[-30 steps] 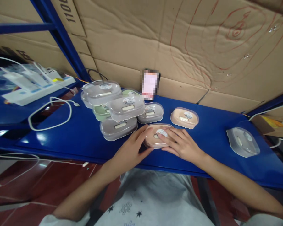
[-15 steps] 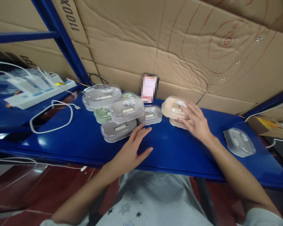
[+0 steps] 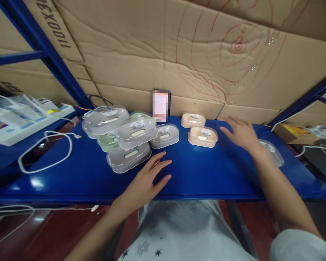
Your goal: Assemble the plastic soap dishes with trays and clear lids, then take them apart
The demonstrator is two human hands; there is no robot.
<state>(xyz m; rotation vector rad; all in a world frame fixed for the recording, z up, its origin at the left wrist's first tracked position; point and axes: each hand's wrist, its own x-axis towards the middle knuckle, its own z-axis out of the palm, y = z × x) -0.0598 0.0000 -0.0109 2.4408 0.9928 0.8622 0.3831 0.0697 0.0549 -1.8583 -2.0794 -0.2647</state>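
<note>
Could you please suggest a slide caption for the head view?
Both hands, left and right, hover empty over a blue metal shelf beside two peach plastic soap boxes.

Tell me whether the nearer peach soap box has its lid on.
Lid on: the nearer peach soap box shows a clear cover with a round sticker on top.

From here I've got open blue shelf [image 3: 201, 170] in the front middle, but the heap of grey and green boxes [image 3: 125, 139] crowds the left, two peach boxes [image 3: 202, 136] sit mid-back, a clear box [image 3: 271, 152] blocks the right, and cardboard [image 3: 163, 61] walls the rear.
</note>
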